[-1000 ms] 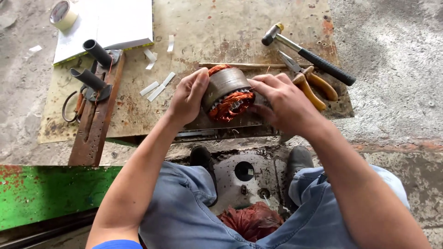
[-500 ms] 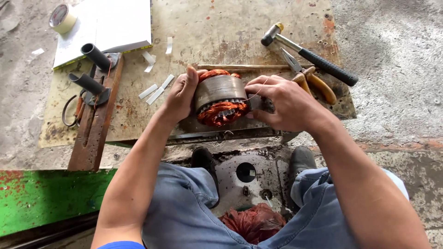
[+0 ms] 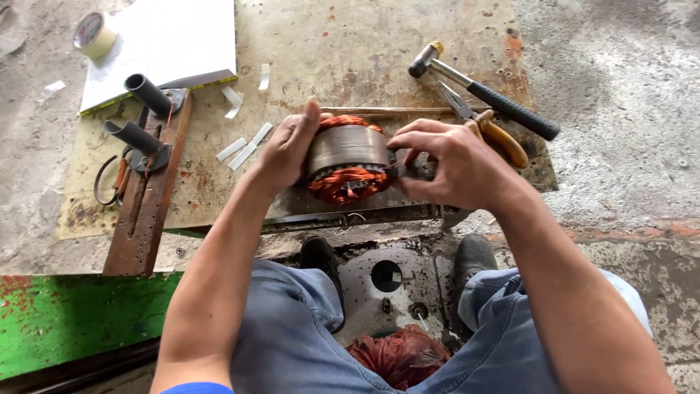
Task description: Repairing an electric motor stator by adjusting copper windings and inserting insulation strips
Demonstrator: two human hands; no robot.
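Tape roll (image 3: pixel 95 33) lies far left, beside a white board (image 3: pixel 171 44); below them a rusty steel bar (image 3: pixel 146 197) carries two dark tubes (image 3: pixel 146 93). Left hand (image 3: pixel 286 149) cups the motor stator (image 3: pixel 348 149), its copper windings (image 3: pixel 348 185) showing, just above the worn bench plate (image 3: pixel 350 44). Right hand (image 3: pixel 456 164) pinches at the stator's right edge. Hammer (image 3: pixel 481 89) and pliers (image 3: pixel 488 128) lie beyond.

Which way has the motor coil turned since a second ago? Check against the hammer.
Yes. The motor coil has been tipped by the left hand and right hand, its copper end swinging from facing up to facing the person, away from the hammer.
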